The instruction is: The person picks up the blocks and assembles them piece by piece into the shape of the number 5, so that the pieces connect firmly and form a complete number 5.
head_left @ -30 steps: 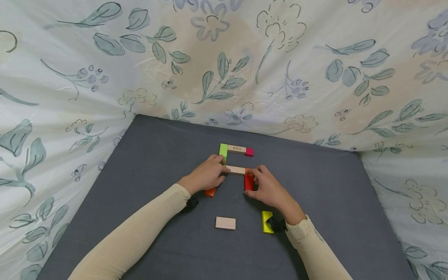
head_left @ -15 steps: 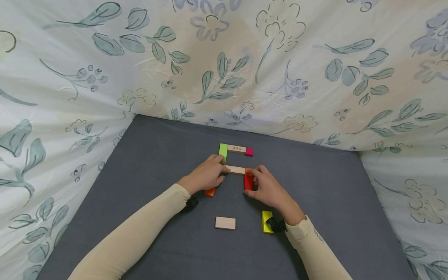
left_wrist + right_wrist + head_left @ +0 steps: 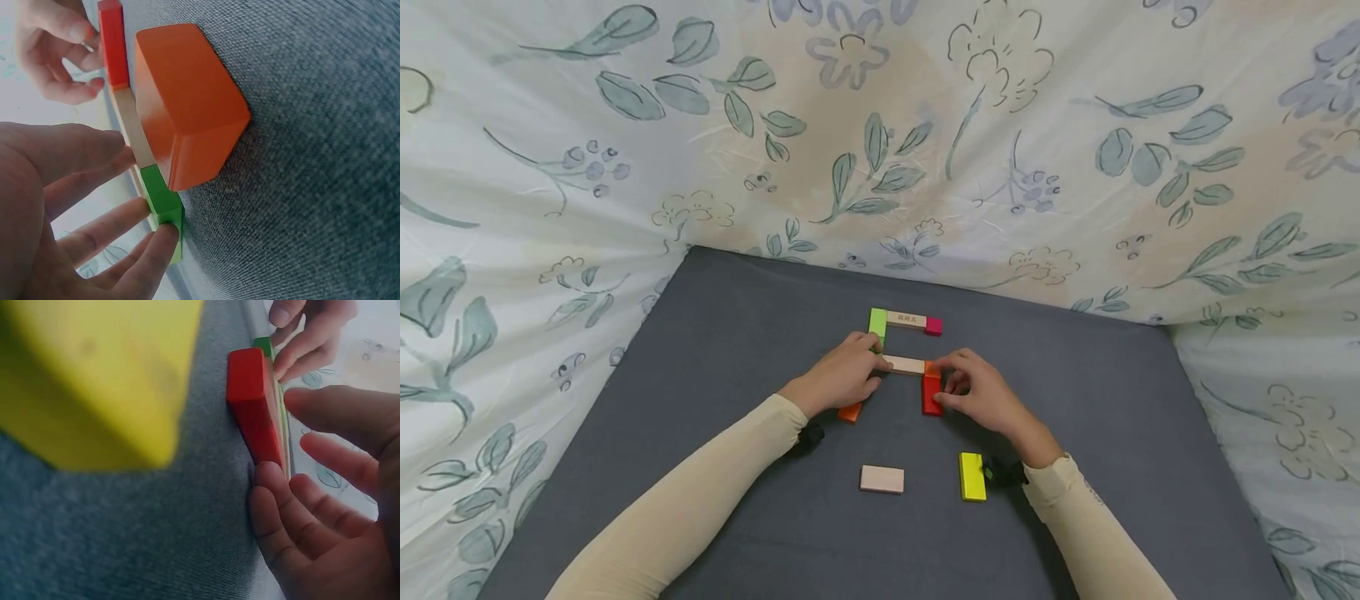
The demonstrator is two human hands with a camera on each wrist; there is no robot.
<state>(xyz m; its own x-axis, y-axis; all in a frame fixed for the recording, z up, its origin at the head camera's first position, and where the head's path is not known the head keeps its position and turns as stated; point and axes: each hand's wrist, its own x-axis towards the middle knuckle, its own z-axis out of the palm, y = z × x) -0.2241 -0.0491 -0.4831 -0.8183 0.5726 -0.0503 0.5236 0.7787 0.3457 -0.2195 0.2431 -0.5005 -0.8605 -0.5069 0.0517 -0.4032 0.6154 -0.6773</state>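
On the grey cloth lie coloured blocks joined end to end. My left hand (image 3: 842, 377) rests its nearly straight fingers on the green block (image 3: 161, 194) and the end of the plain wooden block (image 3: 905, 364). From that wooden block's right end, an orange block (image 3: 932, 368) leads to a red block (image 3: 932, 398). My right hand (image 3: 981, 396) hovers at the red block's right side with loosely bent fingers; a fingertip is at its edge, and nothing is gripped. At the top, a light green block (image 3: 877, 322), a printed wooden block (image 3: 907, 319) and a magenta block (image 3: 933, 326) form a corner.
A loose orange block (image 3: 851, 412) sits partly under my left wrist. Nearer me lie a pale wooden block (image 3: 882, 479) and a yellow block (image 3: 972, 477), beside the right wrist's camera. Flowered cloth walls (image 3: 880, 183) surround the grey surface (image 3: 760, 308).
My right hand has let go of the red block and shifted slightly right, uncovering more of the red and yellow blocks. The left hand stays in place.
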